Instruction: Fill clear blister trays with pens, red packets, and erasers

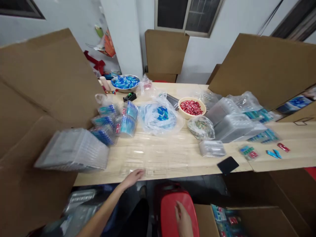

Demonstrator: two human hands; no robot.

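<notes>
My left hand rests at the near edge of the wooden table, fingers stretched out on a clear plastic tray sheet lying flat there. My right hand lies open and flat on the seat of a red stool below the table edge, holding nothing. A stack of clear plastic trays sits on the cardboard to the left of my left hand.
On the table: a metal bowl of blue packets, a beige bowl of red packets, plastic bags, filled blister packs, tray stacks, a black phone. Cardboard boxes flank both sides.
</notes>
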